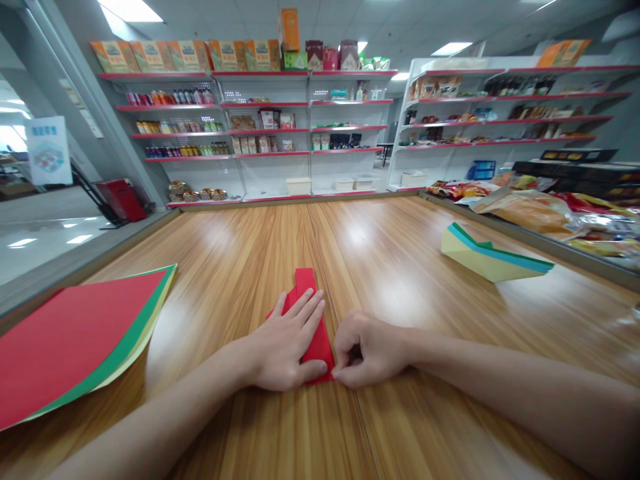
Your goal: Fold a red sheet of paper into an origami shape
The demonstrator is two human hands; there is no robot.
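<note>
A folded red paper (pixel 320 347) lies on the wooden table in front of me, its narrow strip pointing away. My left hand (pixel 287 340) rests flat over it, fingers stretched out and thumb near the lower edge, covering much of its left part. At the lower right corner, my right hand (pixel 369 350) is curled closed, with thumb and index fingertips pinched at the paper's edge. Farther right stands a folded paper boat (pixel 480 257) in pale yellow, blue and green, apart from both hands.
A stack of coloured paper sheets (pixel 85 333), red on top with green and yellow beneath, lies at the left. Packaged snacks (pixel 540 207) and dark boxes (pixel 585 173) sit past the table's right rim. Stocked shelves (pixel 265 103) line the back; a red cart (pixel 120 199) stands left.
</note>
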